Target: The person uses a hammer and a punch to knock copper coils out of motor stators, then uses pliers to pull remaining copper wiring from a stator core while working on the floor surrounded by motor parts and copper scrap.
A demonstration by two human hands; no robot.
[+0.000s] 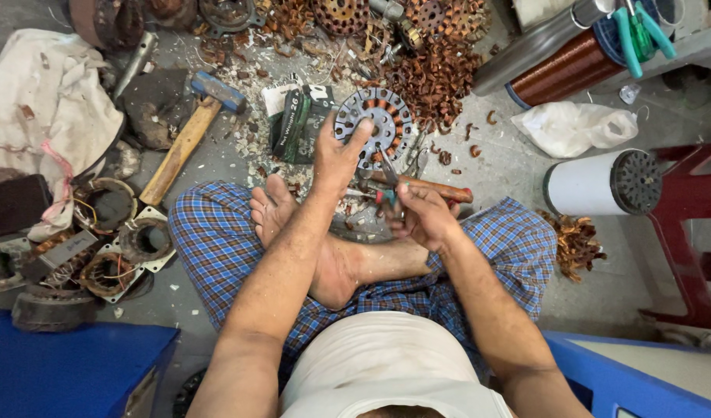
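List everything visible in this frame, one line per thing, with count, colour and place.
stator core: one, grey with copper windings, floor ahead of the feet
pliers: one, metal, at the stator's near edge
hammer: one, blue head, wooden handle, left of centre
copper scrap pile: one heap, reddish brown, top centre
copper wire spool: one, copper, upper right
white roll: one, white, right
plastic bag: one, white, right of the scrap
cloth: one, off-white, upper left
old stators: several, rusty, left
left hand: on the stator
right hand: gripping the pliers
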